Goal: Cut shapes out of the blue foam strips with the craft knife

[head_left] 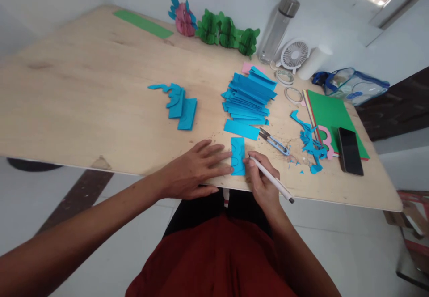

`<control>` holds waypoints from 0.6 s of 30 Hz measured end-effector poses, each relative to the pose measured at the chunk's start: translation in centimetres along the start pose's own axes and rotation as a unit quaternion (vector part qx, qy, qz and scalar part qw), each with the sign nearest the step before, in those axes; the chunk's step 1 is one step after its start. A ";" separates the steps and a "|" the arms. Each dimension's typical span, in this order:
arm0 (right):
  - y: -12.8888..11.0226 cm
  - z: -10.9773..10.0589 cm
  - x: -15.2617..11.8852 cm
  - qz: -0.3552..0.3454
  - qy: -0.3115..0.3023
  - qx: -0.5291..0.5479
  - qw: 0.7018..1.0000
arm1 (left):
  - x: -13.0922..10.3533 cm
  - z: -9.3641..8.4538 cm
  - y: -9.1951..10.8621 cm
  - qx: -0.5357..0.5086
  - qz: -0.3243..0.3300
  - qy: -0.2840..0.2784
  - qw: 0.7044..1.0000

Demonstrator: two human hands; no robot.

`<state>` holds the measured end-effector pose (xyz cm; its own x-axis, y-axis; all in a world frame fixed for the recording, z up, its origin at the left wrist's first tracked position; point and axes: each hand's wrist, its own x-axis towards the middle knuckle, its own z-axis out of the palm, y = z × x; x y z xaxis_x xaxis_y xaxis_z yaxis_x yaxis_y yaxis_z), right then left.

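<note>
Red shirt fills the bottom, lol. My left fingers lie flat and slightly apart, tips by the marked blue card on the table; my right fingers pinch the white pen at its other edge. I'd pin the card firmly, clear of the lines, and stroke lightly. Blue strips and snips sit beyond.
</note>
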<state>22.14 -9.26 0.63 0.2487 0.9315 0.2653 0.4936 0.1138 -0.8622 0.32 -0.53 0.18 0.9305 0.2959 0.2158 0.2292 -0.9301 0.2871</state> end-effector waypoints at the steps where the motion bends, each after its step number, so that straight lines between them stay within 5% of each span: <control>1: 0.1 0.1 0.0 -0.014 0.004 -0.015 1.000 | 0.0 0.0 0.0 0.000 -0.001 0.003 1.000; 5: 0.4 0.3 0.0 -0.085 0.005 -0.084 0.993 | -0.2 -0.1 0.3 0.001 -0.008 0.039 0.999; 10: 0.7 0.5 0.0 -0.122 0.007 -0.147 0.982 | 0.6 0.4 1.5 -0.005 -0.025 0.153 0.988; 18: 1.5 0.2 0.0 -0.117 -0.002 -0.113 0.987 | 3.8 1.7 4.2 0.006 -0.186 0.127 0.974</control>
<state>22.67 -8.98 -0.73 0.1022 0.8901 0.4441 0.7110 0.2468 -0.6584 5.32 -3.71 0.64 0.6822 0.6556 0.3237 0.5416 -0.7506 0.3785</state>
